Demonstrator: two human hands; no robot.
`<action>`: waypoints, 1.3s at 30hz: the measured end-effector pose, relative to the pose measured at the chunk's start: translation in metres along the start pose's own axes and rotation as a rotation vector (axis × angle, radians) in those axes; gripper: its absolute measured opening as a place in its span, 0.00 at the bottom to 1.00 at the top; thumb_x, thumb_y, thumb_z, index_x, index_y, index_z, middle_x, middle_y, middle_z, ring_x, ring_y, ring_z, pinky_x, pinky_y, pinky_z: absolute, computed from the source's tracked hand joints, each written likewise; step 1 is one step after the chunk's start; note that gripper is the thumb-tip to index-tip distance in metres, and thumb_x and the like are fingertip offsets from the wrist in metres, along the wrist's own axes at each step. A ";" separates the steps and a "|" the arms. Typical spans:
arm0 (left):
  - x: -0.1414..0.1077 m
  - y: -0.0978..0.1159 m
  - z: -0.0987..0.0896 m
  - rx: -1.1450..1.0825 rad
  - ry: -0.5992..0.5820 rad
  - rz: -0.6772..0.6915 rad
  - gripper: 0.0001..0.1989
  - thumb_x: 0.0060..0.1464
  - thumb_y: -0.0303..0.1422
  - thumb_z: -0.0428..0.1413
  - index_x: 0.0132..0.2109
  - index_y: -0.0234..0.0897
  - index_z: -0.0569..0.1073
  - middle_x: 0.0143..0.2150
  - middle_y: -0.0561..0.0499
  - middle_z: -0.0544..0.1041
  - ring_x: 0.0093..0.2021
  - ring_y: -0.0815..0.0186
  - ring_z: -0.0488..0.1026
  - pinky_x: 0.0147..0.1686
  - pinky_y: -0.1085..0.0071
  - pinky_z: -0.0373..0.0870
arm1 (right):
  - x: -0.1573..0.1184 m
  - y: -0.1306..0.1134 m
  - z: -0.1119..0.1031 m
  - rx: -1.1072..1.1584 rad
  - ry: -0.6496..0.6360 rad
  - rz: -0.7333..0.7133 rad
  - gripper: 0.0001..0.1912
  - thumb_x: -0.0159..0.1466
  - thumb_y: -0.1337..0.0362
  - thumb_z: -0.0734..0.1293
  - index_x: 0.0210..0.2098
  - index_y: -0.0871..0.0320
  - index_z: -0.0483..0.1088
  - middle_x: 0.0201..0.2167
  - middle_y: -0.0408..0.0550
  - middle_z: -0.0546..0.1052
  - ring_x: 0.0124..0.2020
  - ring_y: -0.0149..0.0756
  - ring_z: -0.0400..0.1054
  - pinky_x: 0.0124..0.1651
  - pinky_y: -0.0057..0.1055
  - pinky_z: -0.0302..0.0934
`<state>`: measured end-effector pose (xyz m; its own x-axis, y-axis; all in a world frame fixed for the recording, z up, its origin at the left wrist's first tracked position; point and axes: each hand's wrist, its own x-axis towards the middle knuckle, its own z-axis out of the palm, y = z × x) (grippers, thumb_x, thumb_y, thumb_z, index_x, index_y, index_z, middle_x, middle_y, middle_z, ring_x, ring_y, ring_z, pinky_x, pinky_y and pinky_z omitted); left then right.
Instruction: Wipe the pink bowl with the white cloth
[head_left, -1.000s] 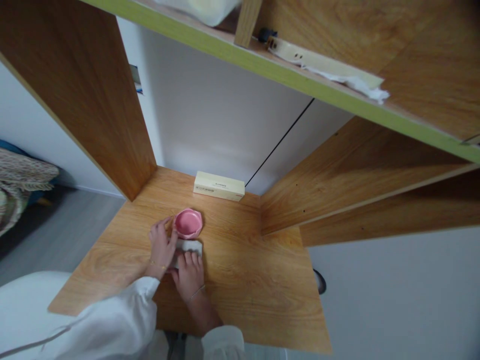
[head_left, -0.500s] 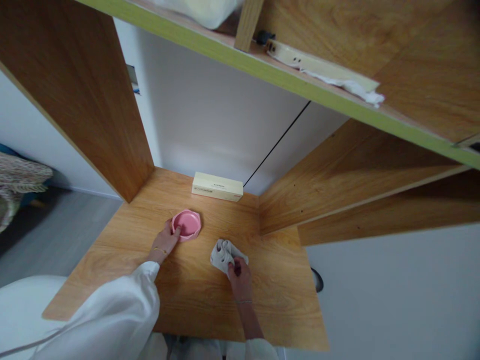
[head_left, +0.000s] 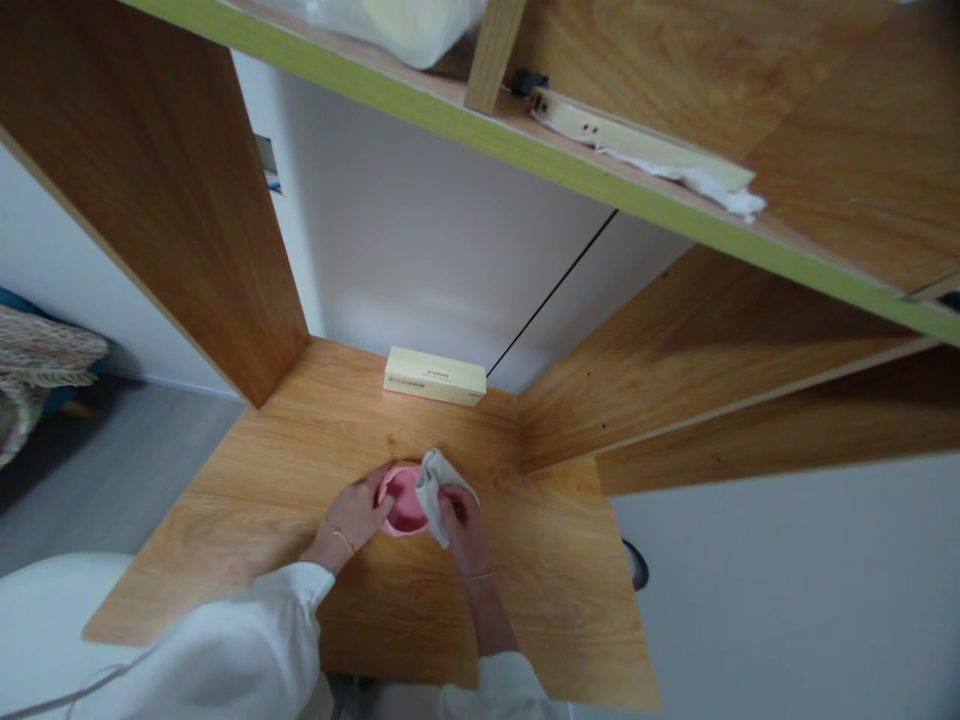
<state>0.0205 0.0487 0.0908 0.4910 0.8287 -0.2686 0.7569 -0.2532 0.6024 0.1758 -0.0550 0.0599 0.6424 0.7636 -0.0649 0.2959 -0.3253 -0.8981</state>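
Wood-grain desk point(head_left: 555, 580), long cream box point(head_left: 435, 377) lying near its back edge

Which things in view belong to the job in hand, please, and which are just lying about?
In use:
pink dish, gripped by the left hand
grey cloth, in the right hand

Lying about:
cream box, at the back of the desk
long cream object, on the shelf
fringed throw, far left

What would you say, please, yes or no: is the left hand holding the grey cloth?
No, the right hand holds the grey cloth, while the left hand grips the pink bowl.
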 end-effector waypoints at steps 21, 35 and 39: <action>-0.020 0.003 0.057 -0.587 0.042 0.133 0.36 0.53 0.36 0.56 0.65 0.36 0.51 0.56 0.41 0.72 0.54 0.58 0.71 0.53 0.60 0.69 | 0.009 0.037 0.006 -0.324 -0.055 -0.028 0.28 0.62 0.53 0.56 0.57 0.62 0.62 0.34 0.54 0.79 0.32 0.43 0.74 0.34 0.36 0.67; -0.013 0.013 0.019 -0.248 -0.071 0.058 0.33 0.48 0.36 0.58 0.62 0.41 0.61 0.54 0.45 0.75 0.51 0.57 0.74 0.51 0.64 0.69 | 0.016 0.029 0.001 -0.401 -0.126 -0.002 0.35 0.61 0.52 0.59 0.63 0.63 0.54 0.31 0.53 0.79 0.31 0.45 0.73 0.32 0.35 0.64; -0.018 0.000 0.040 -0.491 0.103 0.106 0.38 0.51 0.42 0.57 0.65 0.36 0.53 0.64 0.40 0.63 0.63 0.56 0.62 0.60 0.60 0.61 | 0.007 0.028 0.006 -0.322 -0.084 0.004 0.33 0.64 0.52 0.54 0.62 0.64 0.55 0.35 0.54 0.79 0.34 0.43 0.74 0.35 0.35 0.66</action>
<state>0.0292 0.0137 0.0654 0.4903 0.8624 -0.1259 0.4009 -0.0950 0.9112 0.1844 -0.0550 0.0313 0.5871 0.8012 -0.1156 0.5109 -0.4775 -0.7148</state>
